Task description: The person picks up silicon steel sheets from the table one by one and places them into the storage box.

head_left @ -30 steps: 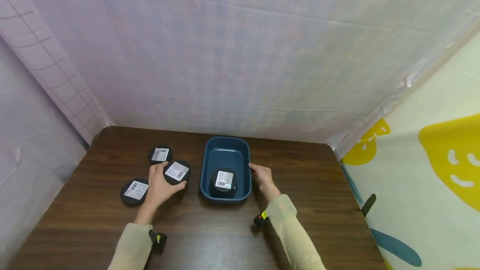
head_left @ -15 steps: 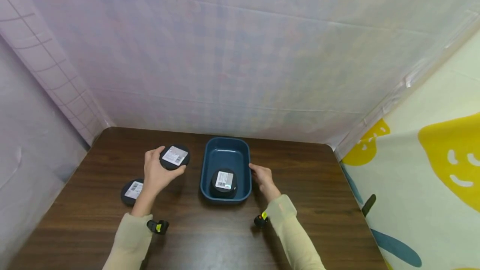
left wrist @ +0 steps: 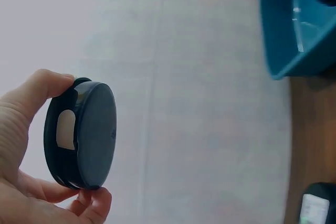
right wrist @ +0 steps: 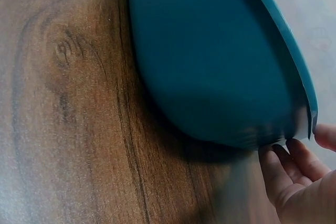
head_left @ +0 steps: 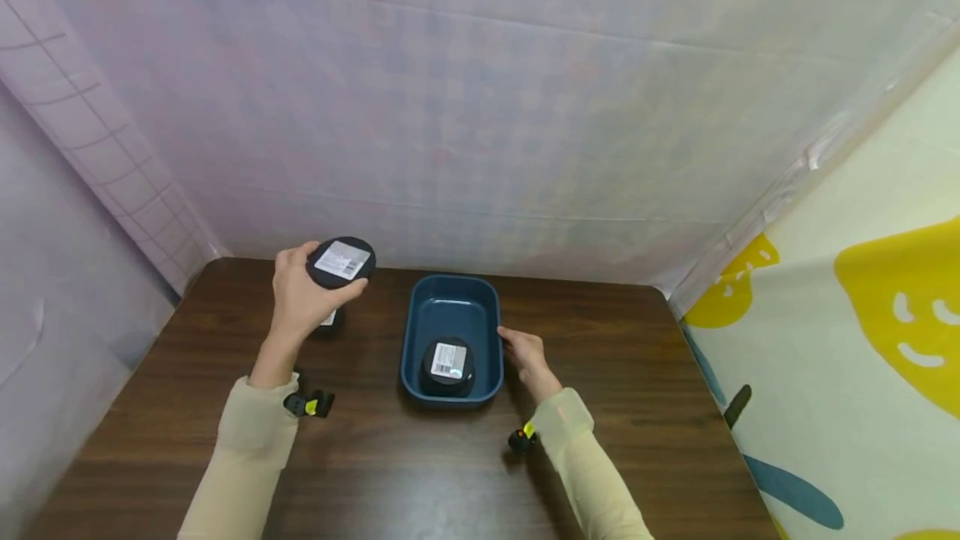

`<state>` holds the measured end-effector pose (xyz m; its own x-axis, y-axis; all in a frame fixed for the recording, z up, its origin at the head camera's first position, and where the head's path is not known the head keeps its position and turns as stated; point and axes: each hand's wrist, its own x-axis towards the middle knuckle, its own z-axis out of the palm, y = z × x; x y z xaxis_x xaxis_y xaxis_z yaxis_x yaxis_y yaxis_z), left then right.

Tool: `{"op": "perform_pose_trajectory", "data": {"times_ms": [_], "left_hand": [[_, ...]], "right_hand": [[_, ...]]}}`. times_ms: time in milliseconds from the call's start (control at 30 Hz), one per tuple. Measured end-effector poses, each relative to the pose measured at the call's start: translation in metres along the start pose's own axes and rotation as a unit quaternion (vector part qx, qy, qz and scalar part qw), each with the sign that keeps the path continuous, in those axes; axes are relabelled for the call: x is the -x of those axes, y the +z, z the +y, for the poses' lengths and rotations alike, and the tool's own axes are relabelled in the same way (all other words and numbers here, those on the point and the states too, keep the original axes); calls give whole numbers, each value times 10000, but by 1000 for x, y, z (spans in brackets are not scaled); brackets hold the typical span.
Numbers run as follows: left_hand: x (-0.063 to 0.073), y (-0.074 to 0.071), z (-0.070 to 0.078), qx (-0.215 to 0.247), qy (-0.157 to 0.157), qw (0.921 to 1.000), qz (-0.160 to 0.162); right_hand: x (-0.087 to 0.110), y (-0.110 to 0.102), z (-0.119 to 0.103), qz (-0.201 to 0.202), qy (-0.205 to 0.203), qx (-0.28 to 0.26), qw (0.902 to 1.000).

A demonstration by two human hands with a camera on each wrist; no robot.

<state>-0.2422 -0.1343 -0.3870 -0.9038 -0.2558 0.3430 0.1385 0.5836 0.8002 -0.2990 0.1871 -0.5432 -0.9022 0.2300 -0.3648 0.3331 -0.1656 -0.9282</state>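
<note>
My left hand grips a flat, round black container by its edge, raised above the far left of the table, its white barcode label facing up. The left wrist view shows thumb and fingers on opposite sides of this container. My right hand is at the right side of a deep blue rectangular dish. In the right wrist view, the thumb lies on the dish's rim and the fingers touch its outer wall. Inside the dish's near end sits another labelled black container.
A further black container stands on the brown wooden table, partly covered by my left hand. My left sleeve hides the spot where another one lay. A pale patterned sheet rises behind the table's far edge.
My left hand has lifted its container off the table's left side, moving up and away and tilting it slightly. The right hand and the dish have stayed in place.
</note>
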Motion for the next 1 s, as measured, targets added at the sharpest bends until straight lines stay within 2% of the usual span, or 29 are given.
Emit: {"op": "perform_pose_trajectory", "data": {"times_ms": [200, 367, 733, 1000], "left_hand": [[-15, -10, 16, 18, -25, 9999, 134], [-24, -14, 26, -42, -23, 9999, 109], [-36, -14, 41, -124, -169, 9993, -317], [-42, -4, 49, -223, -255, 9976, -596]], "right_hand": [[0, 2, 0, 33, 6, 5, 10000], [1, 3, 0, 13, 15, -9, 10000], [1, 3, 1, -56, -36, -122, 9999], [3, 3, 0, -4, -86, -225, 9997]]}}
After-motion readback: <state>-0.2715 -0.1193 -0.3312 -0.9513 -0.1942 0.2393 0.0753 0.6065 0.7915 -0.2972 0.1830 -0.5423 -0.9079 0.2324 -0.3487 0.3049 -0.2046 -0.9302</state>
